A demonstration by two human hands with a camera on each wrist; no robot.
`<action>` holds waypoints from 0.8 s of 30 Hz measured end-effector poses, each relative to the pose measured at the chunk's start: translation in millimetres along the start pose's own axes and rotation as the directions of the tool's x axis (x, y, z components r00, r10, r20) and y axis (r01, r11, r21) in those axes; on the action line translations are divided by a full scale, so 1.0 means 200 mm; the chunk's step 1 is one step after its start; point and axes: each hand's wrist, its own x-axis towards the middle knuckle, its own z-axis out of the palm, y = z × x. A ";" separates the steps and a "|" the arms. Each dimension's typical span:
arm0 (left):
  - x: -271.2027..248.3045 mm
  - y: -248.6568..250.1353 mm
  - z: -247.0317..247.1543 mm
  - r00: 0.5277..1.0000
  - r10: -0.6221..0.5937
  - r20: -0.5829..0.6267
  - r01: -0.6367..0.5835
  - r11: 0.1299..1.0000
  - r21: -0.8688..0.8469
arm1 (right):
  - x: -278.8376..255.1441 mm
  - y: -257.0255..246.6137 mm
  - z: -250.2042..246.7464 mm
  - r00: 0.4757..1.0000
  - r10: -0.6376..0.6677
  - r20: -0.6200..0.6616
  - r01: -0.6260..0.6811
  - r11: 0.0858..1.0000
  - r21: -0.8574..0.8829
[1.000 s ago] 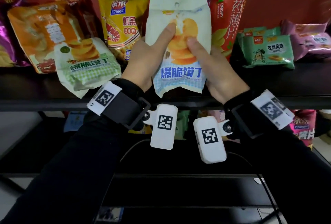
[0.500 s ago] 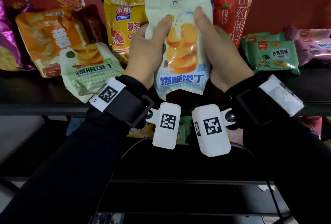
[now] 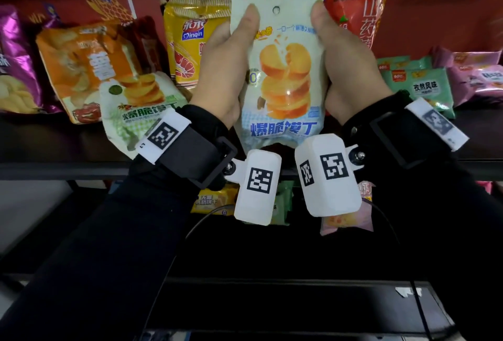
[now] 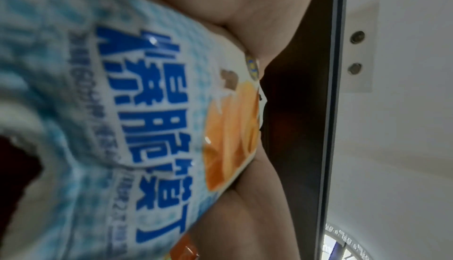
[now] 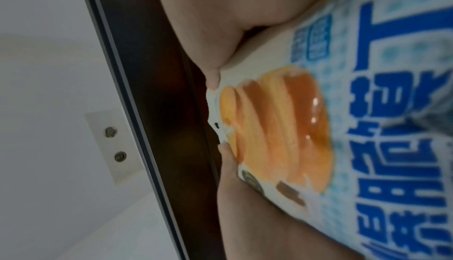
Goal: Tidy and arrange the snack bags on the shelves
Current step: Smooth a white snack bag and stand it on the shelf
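Note:
A white and blue snack bag [image 3: 283, 79] printed with stacked orange biscuits stands upright over the front of the dark shelf [image 3: 54, 147]. My left hand [image 3: 226, 68] grips its left edge, thumb on the top corner. My right hand [image 3: 345, 65] grips the right edge the same way. Both wrist views show the blue-lettered bag [image 4: 152, 128] [image 5: 343, 128] close up, with fingers [image 4: 245, 196] [image 5: 196, 22] wrapped round its sides. A matching green-checked bag [image 3: 138, 112] leans to the left of it.
On the shelf stand an orange bag [image 3: 89, 65], a yellow shrimp-stick bag [image 3: 190, 41], a purple bag [image 3: 13, 63], a tall red bag [image 3: 359, 3], and green packs [image 3: 419, 87] and pink packs [image 3: 476, 79] at the right. More packets [image 3: 215, 199] lie on the shelf below.
Both thumbs have slid up from the middle of the bag to its top corners. The bag has risen and been flattened out upright.

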 end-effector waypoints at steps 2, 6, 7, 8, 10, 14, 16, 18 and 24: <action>0.00 0.00 0.00 1.000 -0.001 -0.006 0.001 0.999 -0.041 | 0.00 -0.01 -0.01 0.999 0.018 0.038 -0.018 1.000 0.005; 0.03 0.02 -0.03 0.991 -0.076 -0.114 0.064 0.993 -0.103 | -0.05 0.01 -0.04 0.968 0.067 0.244 -0.021 0.982 -0.187; 0.04 0.02 -0.03 0.990 -0.085 -0.116 0.071 0.990 -0.119 | -0.07 0.03 -0.05 0.969 0.066 0.236 -0.008 0.971 -0.240; 0.04 0.02 -0.04 0.990 -0.091 -0.104 0.079 0.990 -0.115 | -0.08 0.04 -0.07 0.977 0.038 0.211 0.017 0.967 -0.254; 0.03 0.03 -0.04 0.995 -0.100 -0.011 0.099 0.991 -0.090 | -0.09 0.05 -0.10 0.979 -0.093 0.183 0.129 0.973 -0.190; 0.01 0.04 -0.09 0.910 -0.382 0.161 0.402 0.908 -0.118 | -0.09 0.02 -0.15 0.907 -0.332 0.260 0.386 0.902 -0.193; -0.01 0.06 -0.13 0.812 -0.469 0.346 0.529 0.843 -0.098 | -0.09 0.02 -0.17 0.892 -0.357 0.277 0.436 0.843 -0.315; -0.03 0.07 -0.14 0.781 -0.446 0.438 0.515 0.856 -0.047 | -0.09 0.03 -0.18 0.898 -0.357 0.256 0.433 0.818 -0.378; -0.08 0.04 -0.15 0.892 -0.269 0.363 0.294 0.956 -0.014 | -0.10 0.05 -0.18 0.990 -0.139 0.015 0.140 0.987 -0.086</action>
